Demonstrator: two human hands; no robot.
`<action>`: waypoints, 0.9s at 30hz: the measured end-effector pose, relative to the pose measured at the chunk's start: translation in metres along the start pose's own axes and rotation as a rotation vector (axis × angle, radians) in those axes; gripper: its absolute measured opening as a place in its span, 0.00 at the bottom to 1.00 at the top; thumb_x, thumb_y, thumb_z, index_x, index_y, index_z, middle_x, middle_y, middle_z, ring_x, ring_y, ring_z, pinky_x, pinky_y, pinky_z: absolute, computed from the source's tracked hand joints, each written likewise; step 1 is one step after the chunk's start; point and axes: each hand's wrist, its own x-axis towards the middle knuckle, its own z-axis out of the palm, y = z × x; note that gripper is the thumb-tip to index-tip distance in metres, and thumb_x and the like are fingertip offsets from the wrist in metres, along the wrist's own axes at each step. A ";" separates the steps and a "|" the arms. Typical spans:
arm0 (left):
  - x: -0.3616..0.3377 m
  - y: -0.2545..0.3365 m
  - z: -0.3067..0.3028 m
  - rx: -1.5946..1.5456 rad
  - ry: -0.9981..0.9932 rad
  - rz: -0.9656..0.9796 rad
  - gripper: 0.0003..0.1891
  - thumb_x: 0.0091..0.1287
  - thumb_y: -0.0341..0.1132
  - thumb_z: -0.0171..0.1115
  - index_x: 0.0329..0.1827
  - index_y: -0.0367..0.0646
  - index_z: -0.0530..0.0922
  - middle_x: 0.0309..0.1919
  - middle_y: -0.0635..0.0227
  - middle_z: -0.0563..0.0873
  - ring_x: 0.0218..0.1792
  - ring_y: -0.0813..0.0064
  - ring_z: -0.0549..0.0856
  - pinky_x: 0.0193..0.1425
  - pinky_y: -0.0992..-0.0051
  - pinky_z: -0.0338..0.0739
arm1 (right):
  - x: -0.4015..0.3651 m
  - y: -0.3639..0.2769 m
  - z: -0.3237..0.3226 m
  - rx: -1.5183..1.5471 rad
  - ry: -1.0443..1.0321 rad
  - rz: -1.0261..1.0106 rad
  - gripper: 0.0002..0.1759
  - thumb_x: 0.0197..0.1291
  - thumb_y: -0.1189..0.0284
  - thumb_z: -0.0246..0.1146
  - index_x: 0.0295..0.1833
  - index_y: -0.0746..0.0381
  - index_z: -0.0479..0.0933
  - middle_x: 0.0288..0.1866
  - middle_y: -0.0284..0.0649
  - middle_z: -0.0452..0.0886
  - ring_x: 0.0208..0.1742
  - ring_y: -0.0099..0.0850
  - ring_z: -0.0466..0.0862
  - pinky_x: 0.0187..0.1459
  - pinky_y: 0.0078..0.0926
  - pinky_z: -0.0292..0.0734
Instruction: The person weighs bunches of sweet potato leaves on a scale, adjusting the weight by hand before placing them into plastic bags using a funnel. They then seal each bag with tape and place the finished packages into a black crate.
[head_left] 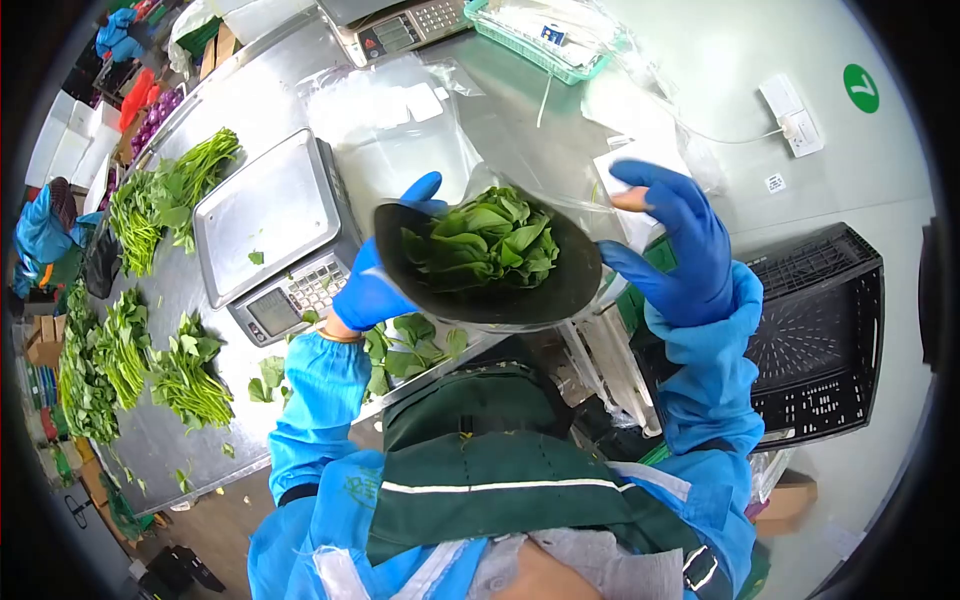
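A black tray (560,290) heaped with green leaves (485,240) is held over the edge of a steel table (265,100), beside a scale (265,215). Its left rim is clamped by the fingers of the blue-gloved left hand (375,285). The right hand (680,255) is raised just beside the right rim, fingers apart and curled

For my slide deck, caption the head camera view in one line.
Gloved left hand holds a black tray of leafy greens above a steel table beside a scale, right hand raised alongside.
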 end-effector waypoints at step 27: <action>0.047 -0.052 0.018 -0.050 0.149 -0.107 0.16 0.47 0.35 0.70 0.36 0.37 0.77 0.32 0.68 0.80 0.37 0.78 0.78 0.44 0.75 0.73 | 0.069 -0.062 -0.186 -0.292 0.997 -0.160 0.15 0.61 0.66 0.52 0.42 0.68 0.72 0.38 0.40 0.78 0.34 0.27 0.78 0.37 0.22 0.73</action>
